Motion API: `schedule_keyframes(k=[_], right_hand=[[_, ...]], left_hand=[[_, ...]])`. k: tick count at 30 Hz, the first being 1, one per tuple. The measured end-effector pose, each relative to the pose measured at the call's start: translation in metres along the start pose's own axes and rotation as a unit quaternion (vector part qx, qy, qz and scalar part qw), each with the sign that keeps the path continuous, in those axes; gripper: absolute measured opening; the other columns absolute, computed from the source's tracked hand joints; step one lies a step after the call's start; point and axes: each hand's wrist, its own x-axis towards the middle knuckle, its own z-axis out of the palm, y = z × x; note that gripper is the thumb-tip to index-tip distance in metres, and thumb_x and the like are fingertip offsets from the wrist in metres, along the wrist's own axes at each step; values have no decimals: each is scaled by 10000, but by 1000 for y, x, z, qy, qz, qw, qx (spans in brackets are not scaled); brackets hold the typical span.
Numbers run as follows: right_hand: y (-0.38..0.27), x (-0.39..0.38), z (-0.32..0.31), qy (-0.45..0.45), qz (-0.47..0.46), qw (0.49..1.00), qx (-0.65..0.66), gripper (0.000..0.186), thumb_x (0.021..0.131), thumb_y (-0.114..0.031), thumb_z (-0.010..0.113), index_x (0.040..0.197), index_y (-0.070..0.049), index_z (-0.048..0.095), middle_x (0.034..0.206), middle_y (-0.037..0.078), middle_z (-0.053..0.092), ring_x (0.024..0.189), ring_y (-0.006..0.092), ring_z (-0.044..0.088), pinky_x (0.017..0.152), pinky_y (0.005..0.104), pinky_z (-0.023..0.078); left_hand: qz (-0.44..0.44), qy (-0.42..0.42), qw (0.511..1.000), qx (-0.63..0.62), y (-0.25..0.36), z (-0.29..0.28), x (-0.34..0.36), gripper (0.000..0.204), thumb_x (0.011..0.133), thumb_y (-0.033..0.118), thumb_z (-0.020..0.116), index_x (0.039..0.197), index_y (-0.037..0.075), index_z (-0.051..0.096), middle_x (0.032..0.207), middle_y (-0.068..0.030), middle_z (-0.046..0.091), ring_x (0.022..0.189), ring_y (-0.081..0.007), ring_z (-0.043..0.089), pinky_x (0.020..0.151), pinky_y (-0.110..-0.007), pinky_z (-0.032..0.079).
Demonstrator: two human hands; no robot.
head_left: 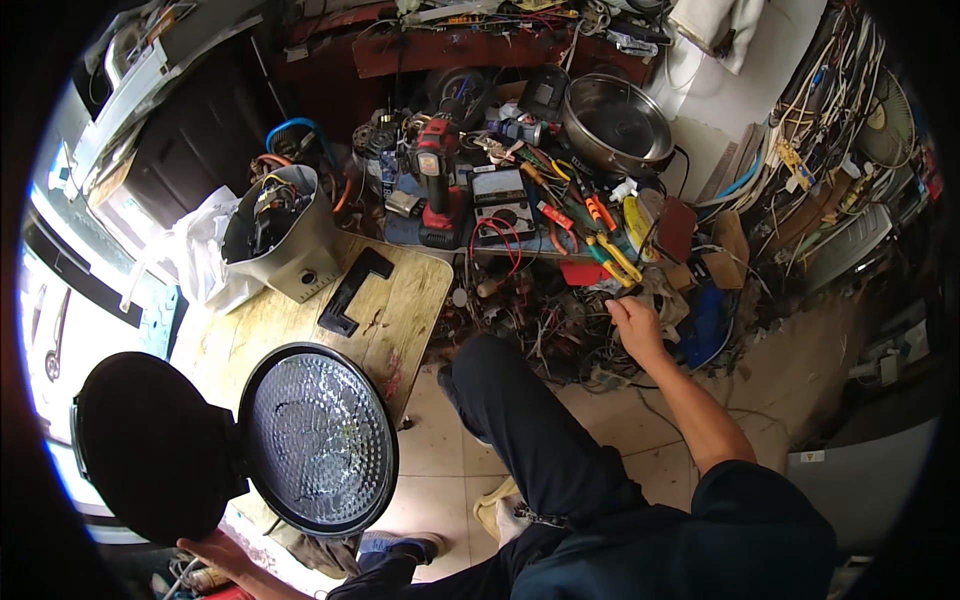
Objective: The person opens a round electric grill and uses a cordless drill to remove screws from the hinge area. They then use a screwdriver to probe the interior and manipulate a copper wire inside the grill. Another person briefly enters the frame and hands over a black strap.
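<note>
One drill point(434, 175); just right of it, one multimeter point(500, 205); farther right, one steel pot point(590, 147), one fan point(886, 125); left of it, one tub point(300, 262); below and left, one bracket point(351, 290), one two-part griddle point(320, 440), one left hand point(218, 553); below and right, one right hand point(637, 328).

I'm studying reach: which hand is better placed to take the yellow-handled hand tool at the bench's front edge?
Right, probably: the right hand is close to the yellow-handled hand tool, while the left hand is farther away, by the round black lid.
</note>
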Motion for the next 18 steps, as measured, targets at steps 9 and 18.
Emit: schedule_keyframes(k=[9, 18], right_hand=[[-25, 51, -5, -14, -65, 997, 45, 161, 967, -180, 699, 997, -23, 679, 846, 121, 693, 742, 305, 679, 643, 408, 513], [-17, 63, -19, -18, -88, 992, 86, 165, 954, -172, 706, 998, -14, 687, 841, 123, 704, 734, 286, 686, 654, 384, 525]], left_hand=[[-29, -4, 1000, -1, 26, 8, 1, 1062, 894, 761, 553, 1594, 12, 278, 1659, -169, 294, 1497, -337, 336, 1261, -450, 211], [-37, 1, 998, 51, 56, 78, -38, 971, 882, 691, 648, 1571, 77, 347, 1599, -142, 408, 1442, -362, 417, 1210, -486, 332]])
